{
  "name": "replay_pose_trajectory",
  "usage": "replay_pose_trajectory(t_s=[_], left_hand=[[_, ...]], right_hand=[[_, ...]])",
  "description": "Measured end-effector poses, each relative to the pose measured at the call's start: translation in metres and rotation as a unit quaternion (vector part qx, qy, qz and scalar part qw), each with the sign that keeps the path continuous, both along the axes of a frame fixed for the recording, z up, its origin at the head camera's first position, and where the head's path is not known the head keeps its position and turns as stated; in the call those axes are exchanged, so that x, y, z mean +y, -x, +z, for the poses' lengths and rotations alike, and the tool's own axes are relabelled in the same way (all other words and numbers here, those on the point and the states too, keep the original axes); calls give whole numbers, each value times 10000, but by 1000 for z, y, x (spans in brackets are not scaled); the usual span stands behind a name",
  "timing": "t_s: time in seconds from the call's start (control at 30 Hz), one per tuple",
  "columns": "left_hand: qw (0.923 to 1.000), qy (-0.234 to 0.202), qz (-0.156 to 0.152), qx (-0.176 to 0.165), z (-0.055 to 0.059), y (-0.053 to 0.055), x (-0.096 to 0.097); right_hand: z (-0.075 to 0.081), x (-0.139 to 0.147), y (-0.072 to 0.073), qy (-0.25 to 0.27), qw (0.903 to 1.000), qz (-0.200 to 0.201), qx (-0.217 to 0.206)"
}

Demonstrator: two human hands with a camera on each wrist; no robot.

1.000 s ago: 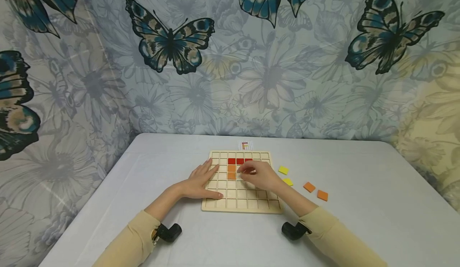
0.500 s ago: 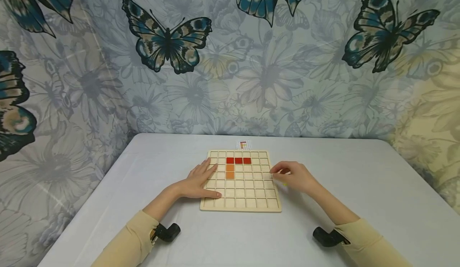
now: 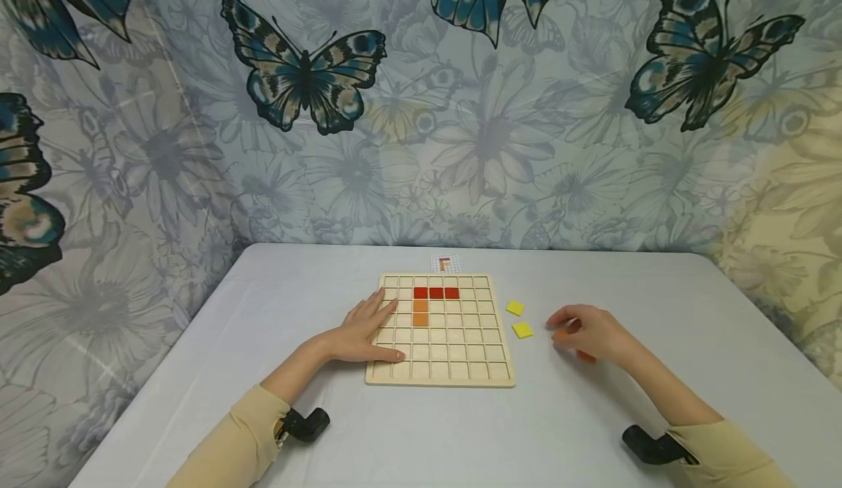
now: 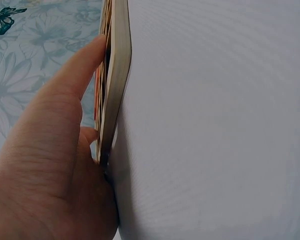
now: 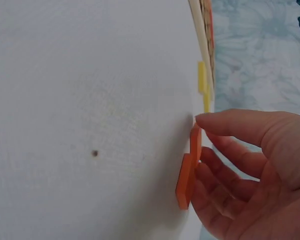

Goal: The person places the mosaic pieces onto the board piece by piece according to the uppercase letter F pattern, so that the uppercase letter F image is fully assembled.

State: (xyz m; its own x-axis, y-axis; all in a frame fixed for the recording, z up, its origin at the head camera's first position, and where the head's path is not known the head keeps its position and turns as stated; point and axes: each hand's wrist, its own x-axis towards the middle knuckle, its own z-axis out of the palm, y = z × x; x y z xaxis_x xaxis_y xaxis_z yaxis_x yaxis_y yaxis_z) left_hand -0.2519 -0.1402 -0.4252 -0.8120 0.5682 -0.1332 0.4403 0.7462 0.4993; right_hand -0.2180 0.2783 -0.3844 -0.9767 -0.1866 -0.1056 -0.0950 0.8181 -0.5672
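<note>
Shifted rightward, away from the board [image 3: 460, 372], the right hand [image 3: 597, 335] curves narrowly at two orange tiles [image 5: 184, 181]; whether it grips one, I cannot tell. Pinching one by opposite edges should spare its neighbour. The left hand [image 3: 358, 336] lies spread on the board's left; yellow tiles [image 3: 522, 330] lie farther, between both hands.

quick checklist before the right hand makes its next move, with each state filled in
1. Board steadied: ok, left hand rests on its left side.
2. Right hand at the loose orange tiles: ok.
3. One tile firmly pinched: cannot tell.
4. Those tiles fully visible in the head view: not ok, the hand partly covers them.
5. Grid card clear of both hands: ok, beyond the board's far edge.
</note>
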Motion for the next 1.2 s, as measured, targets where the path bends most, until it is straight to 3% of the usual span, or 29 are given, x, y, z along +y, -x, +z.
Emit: replay_pose_trajectory(t_s=[0.47, 1.2], left_hand=[[10000, -56, -27, 15, 2, -2, 1], [9999, -84, -74, 66, 0, 0, -1]], right_hand=[[-8, -10, 7, 139, 9992, 159, 347], [-15, -12, 10, 180, 9971, 13, 739]])
